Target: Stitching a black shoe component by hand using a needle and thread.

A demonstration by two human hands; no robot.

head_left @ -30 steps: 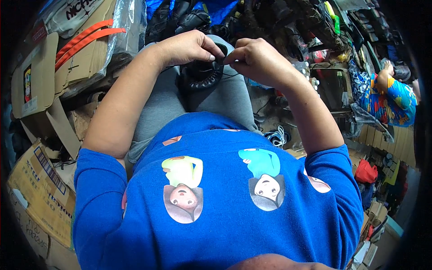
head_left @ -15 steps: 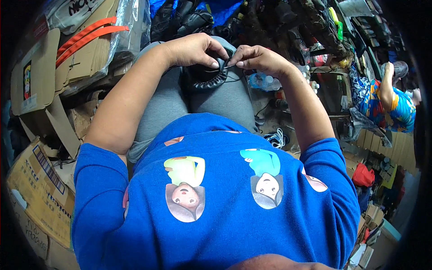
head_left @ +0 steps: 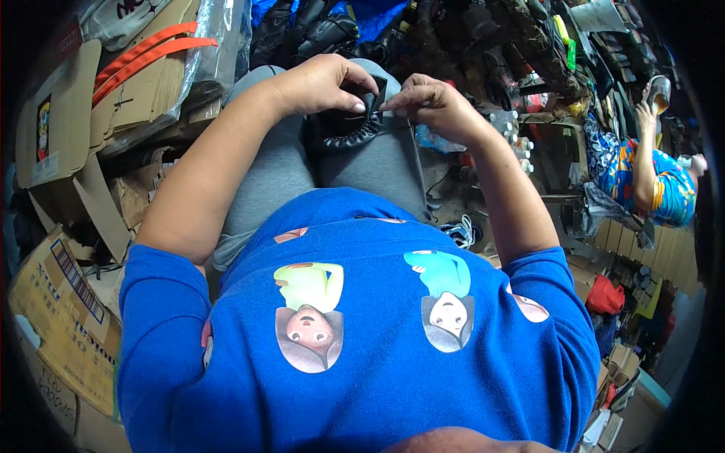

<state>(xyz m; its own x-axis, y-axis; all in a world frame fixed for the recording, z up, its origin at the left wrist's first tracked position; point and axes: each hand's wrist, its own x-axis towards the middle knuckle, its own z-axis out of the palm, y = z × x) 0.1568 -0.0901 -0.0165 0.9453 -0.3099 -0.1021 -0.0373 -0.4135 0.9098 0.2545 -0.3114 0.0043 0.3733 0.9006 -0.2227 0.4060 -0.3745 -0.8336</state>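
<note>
On my lap lies a black leather-like piece (head_left: 352,137) with a puckered, gathered edge along its near side. My left hand (head_left: 332,84) is closed on its upper edge, thumb and fingers pinching the material. From the other side my right hand (head_left: 434,106) meets the same edge, its index finger and thumb close together at the fold. Whatever sits between those right fingertips is too small to make out. Both hands are above my grey trousers (head_left: 370,170).
To the left stand cardboard boxes (head_left: 68,317) and flattened cardboard with orange strips (head_left: 143,57). Black shoes (head_left: 325,34) are piled ahead. Plastic bottles (head_left: 517,140) stand right of my knee. Farther right, another person (head_left: 657,181) in a colourful shirt holds up a shoe (head_left: 659,94).
My right hand has turned slightly, and the thin needle-like thing and dark thread seen at its fingertips no longer show clearly. The left hand keeps its hold. The other person's hand has shifted.
</note>
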